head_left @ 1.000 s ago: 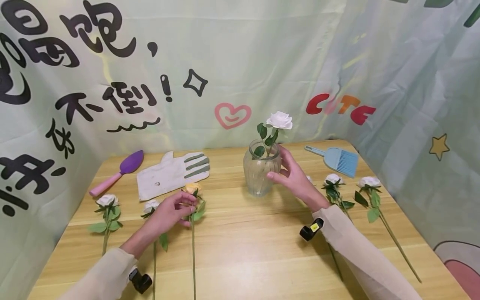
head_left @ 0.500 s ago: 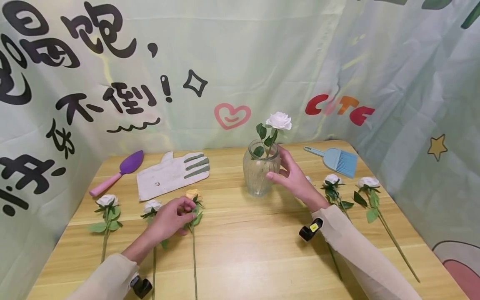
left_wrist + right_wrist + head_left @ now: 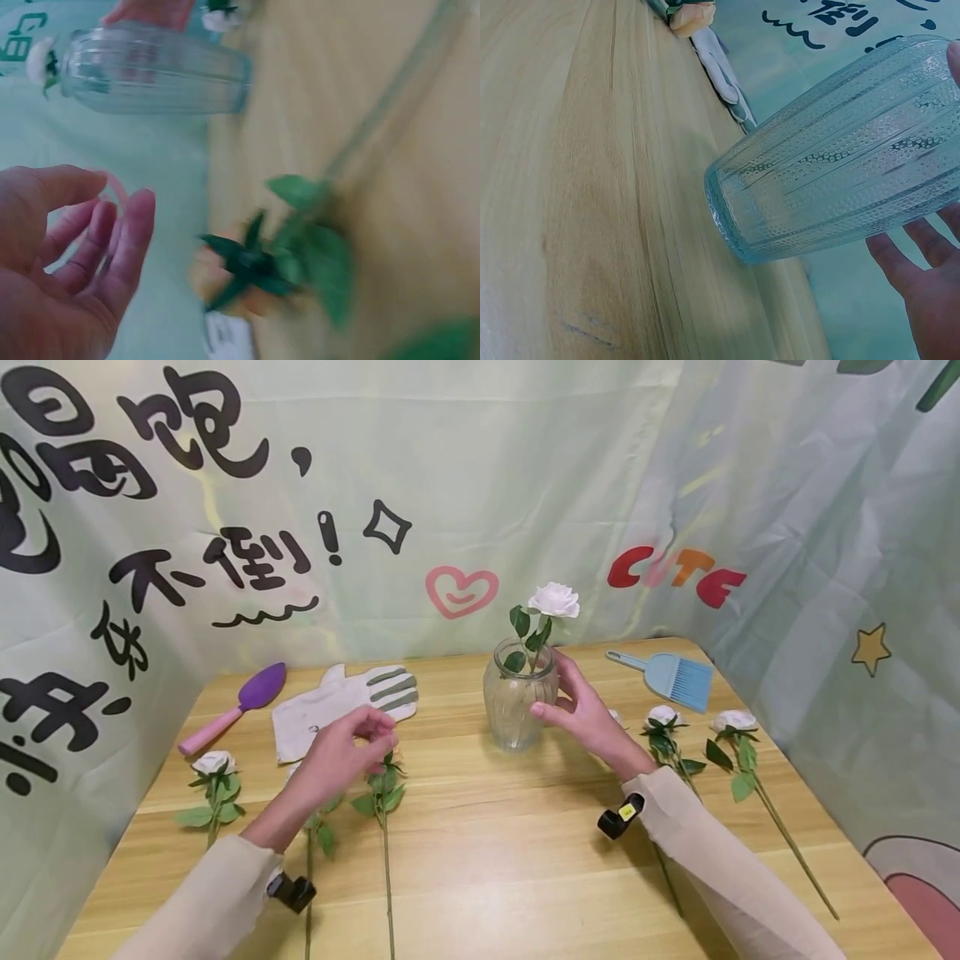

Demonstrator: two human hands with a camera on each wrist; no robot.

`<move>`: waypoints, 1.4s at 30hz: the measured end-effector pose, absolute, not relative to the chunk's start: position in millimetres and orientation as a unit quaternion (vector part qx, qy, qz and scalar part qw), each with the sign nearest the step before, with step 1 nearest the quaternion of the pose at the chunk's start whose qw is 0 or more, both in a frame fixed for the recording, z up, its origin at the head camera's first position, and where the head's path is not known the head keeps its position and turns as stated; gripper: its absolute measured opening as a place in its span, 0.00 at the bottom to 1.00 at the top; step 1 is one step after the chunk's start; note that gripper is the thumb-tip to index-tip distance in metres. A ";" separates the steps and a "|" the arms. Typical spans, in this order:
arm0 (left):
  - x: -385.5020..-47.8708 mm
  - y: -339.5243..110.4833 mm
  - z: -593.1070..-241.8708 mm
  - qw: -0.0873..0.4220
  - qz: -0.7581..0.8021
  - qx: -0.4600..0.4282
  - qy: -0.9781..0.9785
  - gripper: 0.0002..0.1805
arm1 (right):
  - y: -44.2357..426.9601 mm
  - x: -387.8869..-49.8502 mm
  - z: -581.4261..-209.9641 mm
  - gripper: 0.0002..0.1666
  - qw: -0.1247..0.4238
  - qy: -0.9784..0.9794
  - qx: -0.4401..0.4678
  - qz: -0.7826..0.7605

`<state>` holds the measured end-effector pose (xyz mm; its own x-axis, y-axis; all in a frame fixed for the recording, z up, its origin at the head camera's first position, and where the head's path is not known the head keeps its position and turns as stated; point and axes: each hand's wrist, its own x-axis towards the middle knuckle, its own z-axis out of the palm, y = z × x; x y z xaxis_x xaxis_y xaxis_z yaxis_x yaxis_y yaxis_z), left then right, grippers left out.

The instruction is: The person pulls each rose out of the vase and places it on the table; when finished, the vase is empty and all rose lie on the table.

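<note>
A clear ribbed glass vase (image 3: 517, 714) stands upright on the table with one white rose (image 3: 555, 600) in it. My right hand (image 3: 588, 714) grips the vase from its right side, thumb in front and fingers behind. My left hand (image 3: 347, 758) is raised over an orange rose (image 3: 208, 274) lying on the table. Its fingers are loosely bent and hold nothing; in the left wrist view they are apart from the flower. From the head view the left hand hides most of the orange bloom and a white rose beside it.
On the left lie another white rose (image 3: 213, 763), a white work glove (image 3: 300, 718) and a purple trowel with a pink handle (image 3: 262, 687). To the right are white roses (image 3: 735, 721) and a light-blue dustpan and brush (image 3: 667, 677). A printed cloth (image 3: 585, 460) hangs behind the table.
My left hand has let go of the orange rose and risen off it, away from the table. The right hand keeps its hold on the vase, which stays in place.
</note>
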<state>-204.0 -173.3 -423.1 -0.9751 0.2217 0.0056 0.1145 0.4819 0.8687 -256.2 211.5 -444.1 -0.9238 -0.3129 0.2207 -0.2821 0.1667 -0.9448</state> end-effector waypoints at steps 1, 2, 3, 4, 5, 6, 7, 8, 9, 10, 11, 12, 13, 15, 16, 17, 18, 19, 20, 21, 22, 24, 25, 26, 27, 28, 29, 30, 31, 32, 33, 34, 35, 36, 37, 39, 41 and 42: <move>-208.8 -168.5 -418.9 0.045 0.510 0.106 0.853 0.11 | 211.7 -256.2 -444.1 0.55 0.013 0.763 -0.196 -0.616; -213.5 -163.5 -414.6 0.035 0.517 0.113 0.848 0.12 | 211.9 -256.3 -444.2 0.55 0.013 0.763 -0.196 -0.615; -218.1 -158.0 -410.3 0.022 0.518 0.121 0.846 0.12 | 212.0 -256.3 -444.3 0.55 0.014 0.764 -0.196 -0.615; -222.1 -152.0 -405.5 0.011 0.518 0.129 0.846 0.12 | 212.1 -256.4 -444.7 0.55 0.014 0.764 -0.196 -0.615; -225.9 -145.1 -400.5 -0.001 0.516 0.134 0.846 0.12 | 212.2 -256.7 -445.3 0.55 0.014 0.763 -0.197 -0.616; -229.6 -137.8 -395.7 -0.013 0.514 0.140 0.846 0.13 | 212.1 -256.9 -445.5 0.55 0.014 0.762 -0.199 -0.616; -233.1 -130.4 -391.3 -0.023 0.514 0.145 0.845 0.13 | 211.9 -257.1 -445.8 0.55 0.014 0.762 -0.199 -0.616; -236.6 -122.5 -386.9 -0.033 0.514 0.152 0.844 0.13 | 212.1 -257.5 -446.1 0.55 0.014 0.762 -0.199 -0.616; -240.1 -114.2 -382.5 -0.041 0.515 0.159 0.841 0.13 | 212.4 -257.9 -446.3 0.55 0.013 0.763 -0.199 -0.615; -243.6 -105.8 -378.4 -0.047 0.522 0.168 0.835 0.13 | 212.7 -258.4 -446.5 0.55 0.013 0.763 -0.199 -0.615; -247.3 -97.3 -374.7 -0.052 0.529 0.177 0.828 0.13 | 212.8 -258.8 -446.3 0.55 0.013 0.764 -0.198 -0.614; -250.7 -89.1 -371.1 -0.054 0.540 0.186 0.819 0.13 | 212.9 -258.9 -446.0 0.55 0.013 0.764 -0.198 -0.614; -254.2 -80.5 -368.0 -0.057 0.550 0.198 0.809 0.13 | 213.2 -259.2 -446.1 0.55 0.012 0.765 -0.197 -0.613; -260.4 -63.4 -361.9 -0.062 0.562 0.221 0.795 0.13 | 214.0 -259.6 -446.3 0.55 0.013 0.766 -0.197 -0.612; -263.1 -55.3 -359.6 -0.065 0.565 0.232 0.789 0.12 | 214.0 -259.5 -446.1 0.55 0.013 0.765 -0.197 -0.613; -265.4 -47.2 -357.2 -0.067 0.566 0.243 0.785 0.12 | 214.2 -259.7 -446.3 0.55 0.014 0.764 -0.198 -0.613; -267.4 -39.6 -355.4 -0.070 0.564 0.254 0.783 0.12 | 214.4 -259.9 -446.4 0.54 0.014 0.765 -0.199 -0.613; -269.1 -32.5 -353.8 -0.073 0.559 0.265 0.783 0.11 | 214.5 -260.0 -446.4 0.54 0.014 0.765 -0.199 -0.612; -270.4 -25.8 -352.5 -0.076 0.551 0.271 0.785 0.11 | 214.7 -260.1 -446.4 0.54 0.015 0.766 -0.200 -0.611; -271.8 -19.6 -351.5 -0.079 0.544 0.277 0.788 0.11 | 214.5 -260.1 -446.3 0.54 0.014 0.765 -0.201 -0.611; -272.7 -14.2 -350.5 -0.080 0.538 0.279 0.791 0.11 | 214.5 -260.0 -446.3 0.54 0.014 0.765 -0.203 -0.611; -275.1 -4.6 -350.1 -0.084 0.526 0.280 0.799 0.11 | 214.6 -260.0 -446.2 0.54 0.014 0.764 -0.205 -0.611; -276.5 -0.6 -350.2 -0.086 0.520 0.281 0.802 0.12 | 214.7 -259.8 -446.1 0.54 0.014 0.763 -0.207 -0.612; -277.6 2.9 -350.6 -0.085 0.515 0.280 0.806 0.12 | 214.8 -259.8 -446.1 0.54 0.014 0.762 -0.209 -0.613; -278.6 6.0 -351.2 -0.085 0.509 0.281 0.809 0.12 | 214.9 -259.7 -446.1 0.54 0.013 0.761 -0.211 -0.613; -279.3 8.5 -351.9 -0.084 0.503 0.282 0.813 0.12 | 214.8 -259.6 -446.1 0.54 0.014 0.760 -0.212 -0.614; -280.2 10.8 -352.9 -0.084 0.495 0.286 0.816 0.12 | 214.7 -259.5 -446.2 0.54 0.014 0.760 -0.214 -0.614; -280.9 12.8 -353.7 -0.084 0.487 0.290 0.820 0.12 | 214.6 -259.5 -446.4 0.54 0.014 0.760 -0.214 -0.614; -281.2 14.4 -354.2 -0.084 0.479 0.294 0.823 0.11 | 214.4 -259.5 -446.5 0.54 0.014 0.759 -0.216 -0.614; -281.4 15.9 -354.7 -0.083 0.473 0.297 0.825 0.11 | 214.3 -259.6 -446.7 0.54 0.013 0.759 -0.217 -0.614; -281.9 17.2 -355.2 -0.085 0.468 0.299 0.827 0.11 | 214.0 -259.6 -446.8 0.54 0.014 0.757 -0.218 -0.615; -282.0 18.3 -355.4 -0.085 0.464 0.301 0.829 0.11 | 213.9 -259.7 -447.0 0.54 0.013 0.757 -0.220 -0.616; -282.2 19.2 -355.7 -0.086 0.462 0.301 0.830 0.11 | 213.9 -259.8 -447.2 0.54 0.013 0.756 -0.220 -0.616; -282.4 20.0 -355.9 -0.086 0.462 0.302 0.830 0.11 | 213.9 -259.9 -447.4 0.54 0.012 0.755 -0.222 -0.617; -282.4 20.7 -356.2 -0.086 0.462 0.301 0.830 0.12 | 214.1 -260.0 -447.5 0.54 0.012 0.755 -0.223 -0.617; -282.7 21.9 -356.9 -0.085 0.463 0.300 0.830 0.12 | 214.1 -259.9 -447.6 0.54 0.011 0.755 -0.223 -0.617; -282.5 22.5 -357.4 -0.086 0.465 0.297 0.830 0.12 | 214.1 -259.9 -447.7 0.54 0.009 0.755 -0.222 -0.617; -282.2 22.6 -357.5 -0.087 0.466 0.295 0.830 0.12 | 214.0 -259.9 -447.7 0.54 0.008 0.755 -0.221 -0.617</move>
